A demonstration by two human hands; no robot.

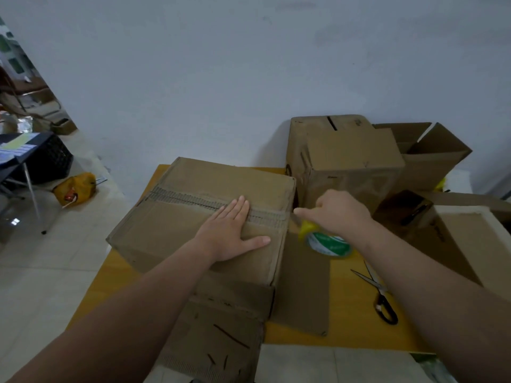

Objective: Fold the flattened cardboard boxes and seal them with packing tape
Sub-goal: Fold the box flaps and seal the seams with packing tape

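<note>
A folded brown cardboard box (pixel 193 194) lies on the yellow table (pixel 354 322), its top flaps closed along a torn, ribbed seam. My left hand (pixel 235 233) presses flat on the seam near the box's right end, fingers straight. My right hand (pixel 337 214) is just past the box's right edge and grips a roll of packing tape (pixel 329 244) with a green and white core. A strip seems to run from the roll toward the box edge, but it is blurred.
Black-handled scissors (pixel 380 297) lie on the table at the right. A tall closed box (pixel 348 158) and an open box (pixel 431 153) stand at the back right. More flattened cardboard (pixel 456 244) lies far right. A yellow bag (pixel 74 189) sits on the floor at left.
</note>
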